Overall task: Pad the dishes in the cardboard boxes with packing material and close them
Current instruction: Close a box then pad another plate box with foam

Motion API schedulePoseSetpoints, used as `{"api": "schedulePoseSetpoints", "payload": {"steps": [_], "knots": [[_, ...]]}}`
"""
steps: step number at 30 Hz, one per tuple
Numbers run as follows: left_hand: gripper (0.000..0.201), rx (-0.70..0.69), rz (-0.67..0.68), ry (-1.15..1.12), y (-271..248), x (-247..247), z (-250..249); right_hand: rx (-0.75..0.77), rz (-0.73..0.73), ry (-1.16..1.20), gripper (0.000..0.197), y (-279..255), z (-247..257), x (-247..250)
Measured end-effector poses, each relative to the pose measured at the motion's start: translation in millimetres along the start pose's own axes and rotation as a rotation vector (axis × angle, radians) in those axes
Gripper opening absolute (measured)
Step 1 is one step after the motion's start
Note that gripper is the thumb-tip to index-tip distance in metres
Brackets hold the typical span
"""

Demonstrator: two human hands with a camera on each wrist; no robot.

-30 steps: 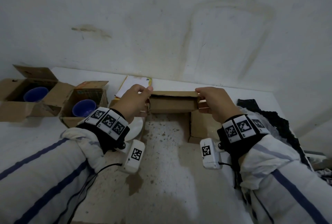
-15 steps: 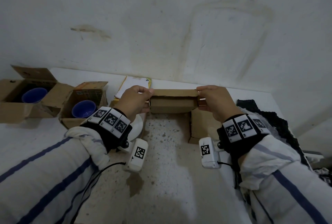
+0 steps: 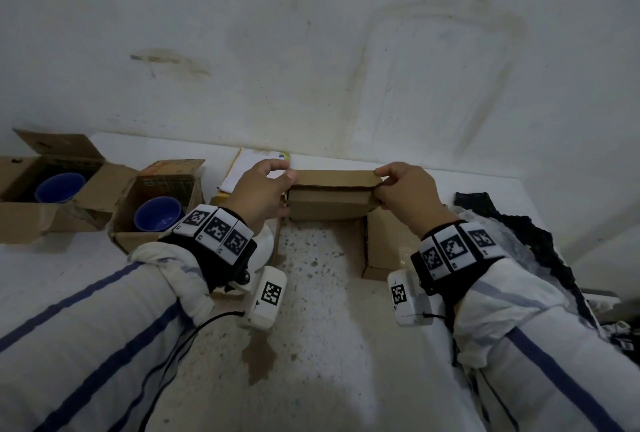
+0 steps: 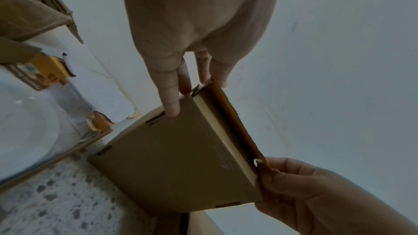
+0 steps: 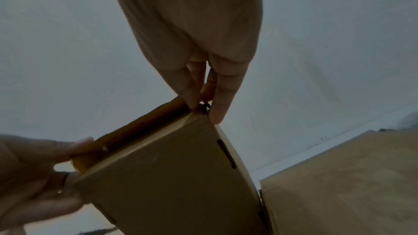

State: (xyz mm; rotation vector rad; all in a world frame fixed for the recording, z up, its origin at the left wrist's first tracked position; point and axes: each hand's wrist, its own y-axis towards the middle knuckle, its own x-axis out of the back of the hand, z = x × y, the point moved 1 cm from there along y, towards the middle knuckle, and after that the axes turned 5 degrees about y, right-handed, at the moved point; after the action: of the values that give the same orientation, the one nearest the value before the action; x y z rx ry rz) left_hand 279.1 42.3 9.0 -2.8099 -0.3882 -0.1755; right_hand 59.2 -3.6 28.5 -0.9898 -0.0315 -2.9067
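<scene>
At frame centre, left hand [image 3: 265,194] & right hand [image 3: 403,194] each pinch one end of the flat cardboard box [image 3: 330,201] lid. I think pressing both corners down evenly helps, so the tabs go in w/o tearing.

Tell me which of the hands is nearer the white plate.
Left. The left hand pinches the box lid's left corner, with the white plate just below its wrist. The right hand pinches the lid's opposite corner, farther from the plate.

white plate [image 3: 266,244] mostly behind left wrist, box contents hidden
</scene>
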Motion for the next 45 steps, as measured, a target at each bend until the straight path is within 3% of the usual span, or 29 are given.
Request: {"api": "schedulePoseSetpoints", "payload": {"steps": [3, 9, 12, 20, 26, 33, 40, 45], "knots": [[0.013, -0.013, -0.002, -0.016, 0.8, 0.1, -0.1, 0.024, -0.052, -0.067, 0.027, 2.0, -0.6, -1.9], [0.011, -0.005, -0.013, -0.020, 4.3, -1.1, 1.0, -0.164, -0.066, 0.339, 0.013, 5.3, 0.5, 5.0], [0.011, -0.005, -0.023, -0.018, 6.5, -1.3, -0.5, -0.201, -0.056, 0.399, 0.012, 7.0, 1.8, 4.5], [0.010, -0.005, -0.026, -0.013, 11.2, -0.7, -1.1, -0.211, -0.072, 0.439, 0.016, 9.5, 2.1, 2.6], [0.015, -0.002, -0.022, -0.013, 11.1, -3.6, -3.0, -0.135, -0.095, 0.142, 0.016, 12.7, -1.6, 0.5], [0.015, -0.008, -0.010, -0.008, 10.9, -2.1, -1.6, -0.217, -0.068, 0.380, 0.017, 12.7, -1.3, 5.5], [0.014, -0.014, -0.017, -0.004, 11.1, -3.0, -1.7, -0.260, -0.047, 0.475, 0.014, 14.4, 2.2, 4.9], [0.015, -0.020, -0.020, -0.003, 12.5, -3.3, -1.9, -0.210, -0.092, 0.326, 0.017, 16.2, 3.0, 3.2]]}}
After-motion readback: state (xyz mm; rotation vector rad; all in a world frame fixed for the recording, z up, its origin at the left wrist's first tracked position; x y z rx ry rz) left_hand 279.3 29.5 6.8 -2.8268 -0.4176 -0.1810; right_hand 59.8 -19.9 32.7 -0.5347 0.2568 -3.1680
